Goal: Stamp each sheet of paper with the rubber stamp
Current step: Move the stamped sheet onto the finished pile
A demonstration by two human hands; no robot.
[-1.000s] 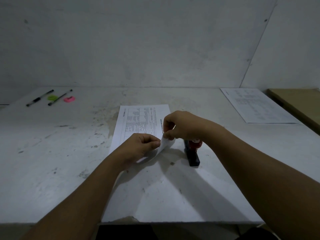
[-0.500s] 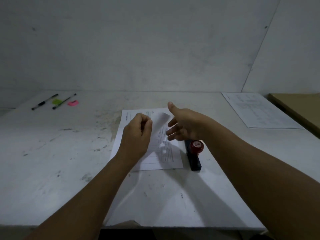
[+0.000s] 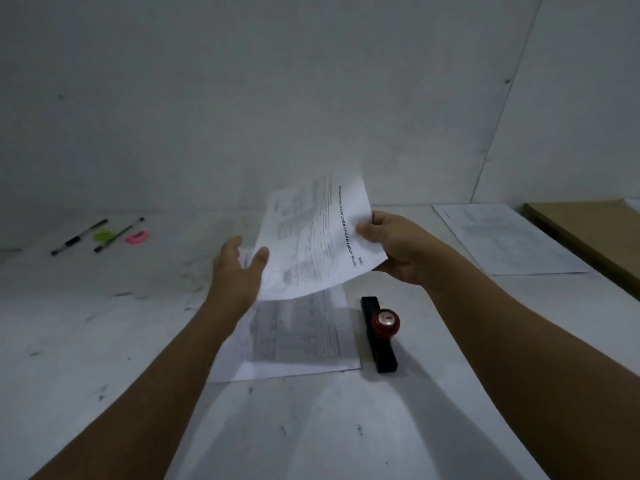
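Observation:
A printed sheet (image 3: 311, 244) hangs tilted in the air above the table. My right hand (image 3: 398, 251) pinches its right edge, thumb on top. My left hand (image 3: 239, 271) is beside the sheet's left edge with fingers spread and relaxed, holding nothing. Below them lies a stack of printed sheets (image 3: 294, 344) flat on the white table (image 3: 104, 341). Just right of the stack stands the rubber stamp (image 3: 382, 327), a long black base with a red round knob; no hand touches it.
Another printed sheet (image 3: 502, 240) lies at the back right, beside a brown board (image 3: 588, 237) at the table's right edge. Two pens (image 3: 97, 235) and green and pink items (image 3: 136, 237) lie at the back left. A wall stands behind the table.
The top sheet's corner was peeled up by both hands, then lifted by my left hand. Now my right hand holds the sheet in the air and my left hand has let go.

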